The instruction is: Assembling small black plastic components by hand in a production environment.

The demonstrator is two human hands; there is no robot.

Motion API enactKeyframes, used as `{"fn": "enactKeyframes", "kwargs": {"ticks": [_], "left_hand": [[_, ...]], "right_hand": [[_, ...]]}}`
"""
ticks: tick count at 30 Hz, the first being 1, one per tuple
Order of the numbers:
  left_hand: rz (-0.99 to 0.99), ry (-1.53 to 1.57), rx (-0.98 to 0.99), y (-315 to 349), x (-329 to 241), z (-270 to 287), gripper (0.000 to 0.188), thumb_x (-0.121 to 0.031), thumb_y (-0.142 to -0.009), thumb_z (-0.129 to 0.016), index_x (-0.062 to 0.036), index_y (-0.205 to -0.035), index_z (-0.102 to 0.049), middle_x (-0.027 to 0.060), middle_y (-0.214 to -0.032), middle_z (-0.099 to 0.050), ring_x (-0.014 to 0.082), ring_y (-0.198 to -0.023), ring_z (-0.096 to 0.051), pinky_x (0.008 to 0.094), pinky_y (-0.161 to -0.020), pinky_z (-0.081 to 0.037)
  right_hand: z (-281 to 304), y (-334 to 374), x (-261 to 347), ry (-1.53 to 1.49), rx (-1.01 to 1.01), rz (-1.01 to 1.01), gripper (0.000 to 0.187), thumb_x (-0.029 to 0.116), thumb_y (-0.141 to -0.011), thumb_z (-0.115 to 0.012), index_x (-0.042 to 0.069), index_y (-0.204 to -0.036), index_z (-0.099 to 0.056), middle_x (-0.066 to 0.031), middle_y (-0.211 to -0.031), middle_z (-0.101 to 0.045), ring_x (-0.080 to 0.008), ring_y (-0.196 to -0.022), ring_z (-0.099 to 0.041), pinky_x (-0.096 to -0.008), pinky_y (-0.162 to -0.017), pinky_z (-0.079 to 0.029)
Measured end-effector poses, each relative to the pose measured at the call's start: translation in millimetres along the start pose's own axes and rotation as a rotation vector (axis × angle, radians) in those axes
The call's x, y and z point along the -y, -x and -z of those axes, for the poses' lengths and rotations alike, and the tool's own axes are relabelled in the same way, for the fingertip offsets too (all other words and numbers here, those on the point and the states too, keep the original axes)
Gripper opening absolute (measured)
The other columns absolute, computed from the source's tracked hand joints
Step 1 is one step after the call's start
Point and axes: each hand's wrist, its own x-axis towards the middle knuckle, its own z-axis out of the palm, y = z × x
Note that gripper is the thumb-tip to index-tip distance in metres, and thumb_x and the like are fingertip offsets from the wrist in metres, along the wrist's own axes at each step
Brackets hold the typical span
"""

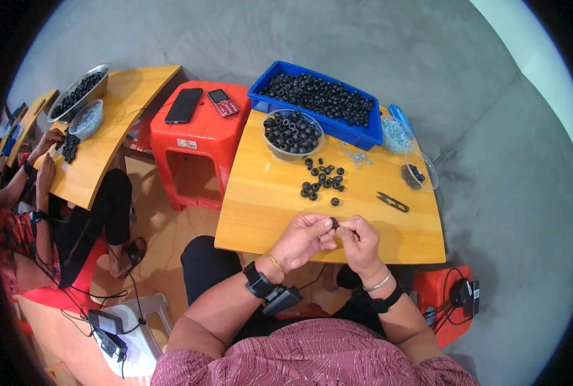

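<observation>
- Table (273, 219): spans the centre in yellow wood tone; carries the containers, loose parts and snips listed below.
- Second table (135, 103): stands at the left; carries a basin (102, 89) of black parts near its far end.
- Red stool (206, 128): stands between both work surfaces; supports a dark smartphone (183, 106) and, just beside it, a red keypad phone (223, 103).
- Blue tray (344, 132): lies across the far edge; holds a broad layer of small black parts.
- Clear bowl (293, 156): sits just in front of the tray, toward its left end; holds a heap of the same parts.
- Left hand (302, 239): held near the front edge; grip narrow, thumb and index finger pinching one black part.
- Right hand (362, 248): meets the left at the fingertips; grip narrow, pinching the same part from the right.
- Small clear tub (432, 172): stands at the right edge; contains a few black parts.
- Snips (393, 202): lie flat, right of the loose parts, untouched.
- Loose black parts (322, 180): lie scattered between bowl and hands.
- Held black part (335, 223): located between both sets of fingertips, partly covered; exact shape cannot be told.
</observation>
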Motion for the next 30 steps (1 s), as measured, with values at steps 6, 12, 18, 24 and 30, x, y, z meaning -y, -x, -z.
{"fn": "enactKeyframes", "kwargs": {"ticks": [6,12,18,24,30], "left_hand": [[0.041,0.007,-0.013,-0.3,-1.0,0.0,0.012,-0.012,-0.085,-0.051,-0.0020,-0.085,-0.057,0.0039,-0.076,-0.058,0.0115,-0.066,-0.056,0.0282,-0.067,-0.052],[0.015,-0.012,-0.038,-0.4,-1.3,-4.9,0.009,-0.009,-0.084,-0.053,-0.0012,-0.083,-0.058,0.0040,-0.074,-0.056,0.0114,-0.069,-0.055,0.0284,-0.069,-0.052],[-0.018,-0.028,-0.084,-1.7,2.8,-2.6,0.011,-0.009,-0.084,-0.050,-0.0007,-0.085,-0.057,0.0057,-0.075,-0.057,0.0138,-0.067,-0.056,0.0301,-0.068,-0.052],[-0.015,-0.045,-0.125,-2.5,2.4,-6.1,0.010,-0.010,-0.084,-0.052,-0.0010,-0.082,-0.057,0.0054,-0.073,-0.057,0.0127,-0.063,-0.055,0.0291,-0.063,-0.052],[0.000,-0.076,-0.149,-2.2,0.9,-9.8,0.012,-0.010,-0.083,-0.054,0.0008,-0.079,-0.056,0.0037,-0.069,-0.054,0.0101,-0.060,-0.053,0.0269,-0.059,-0.053]], "right_hand": [[2.5,-3.7,0.7,0.112,0.007,0.166,0.005,0.001,-0.077,-0.056,0.003,-0.075,-0.052,-0.0090,-0.064,-0.052,-0.0207,-0.057,-0.054,-0.0274,-0.052,-0.043],[-1.3,1.7,2.4,0.034,-0.006,0.023,0.005,0.002,-0.078,-0.055,0.002,-0.075,-0.051,-0.0075,-0.064,-0.054,-0.0161,-0.057,-0.054,-0.0251,-0.051,-0.042],[-5.1,1.5,6.1,-0.250,-0.046,-0.259,0.008,0.005,-0.081,-0.053,0.001,-0.074,-0.050,-0.0039,-0.063,-0.052,-0.0089,-0.057,-0.050,-0.0219,-0.052,-0.041],[-0.2,-3.9,3.1,0.128,0.025,0.020,0.005,0.000,-0.075,-0.055,0.001,-0.075,-0.050,-0.0088,-0.064,-0.051,-0.0203,-0.057,-0.053,-0.0277,-0.051,-0.042],[6.7,-5.9,3.0,0.333,0.094,0.218,0.010,0.001,-0.070,-0.058,0.002,-0.077,-0.051,-0.0116,-0.066,-0.050,-0.0284,-0.060,-0.051,-0.0346,-0.051,-0.042]]}}
